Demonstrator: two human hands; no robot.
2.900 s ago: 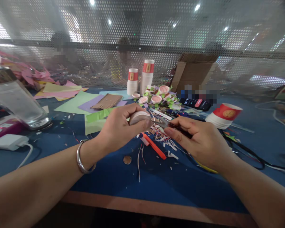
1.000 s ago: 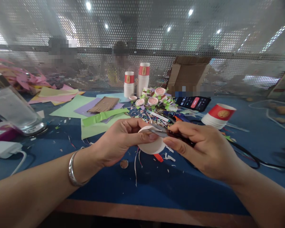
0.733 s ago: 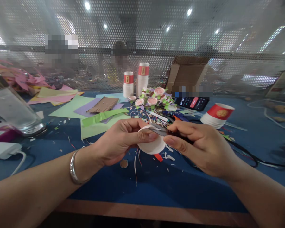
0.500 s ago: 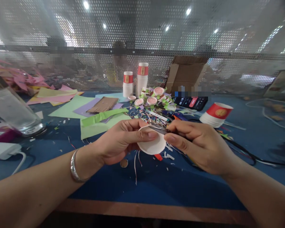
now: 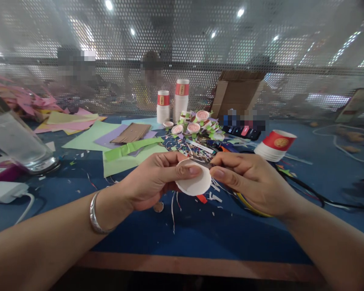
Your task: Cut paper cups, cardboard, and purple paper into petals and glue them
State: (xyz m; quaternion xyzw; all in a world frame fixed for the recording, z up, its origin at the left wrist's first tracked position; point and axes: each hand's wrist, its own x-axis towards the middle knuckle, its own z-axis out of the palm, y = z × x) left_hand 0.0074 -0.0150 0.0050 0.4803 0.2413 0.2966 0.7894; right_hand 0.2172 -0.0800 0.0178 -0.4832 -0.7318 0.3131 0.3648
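Between the thumb and fingers of my left hand (image 5: 164, 176) is a thin white paper disc (image 5: 197, 184), with its broad face tilted up toward me. My right hand (image 5: 248, 182) is closed around scissors, whose dark blades (image 5: 202, 163) lie across the disc's far upper edge. A yellow and black curved piece (image 5: 253, 207), apparently their handle, shows below the right palm. The rest of the handle is hidden by the hand. Paper scraps (image 5: 215, 198) lie on the blue table just beyond and below the disc.
Stacked paper cups (image 5: 181, 103) and a heap of small decorated discs (image 5: 197, 125) stand behind the hands. A red and white cup (image 5: 276, 144) leans at right near a phone (image 5: 242, 131). Coloured sheets (image 5: 85, 135), a glass (image 5: 27, 141) and a white charger (image 5: 7, 192) are at left.
The scissor blades have shifted slightly at the disc's upper edge. More of the yellow and black curved piece shows under my right hand. My left hand keeps its pinch on the disc.
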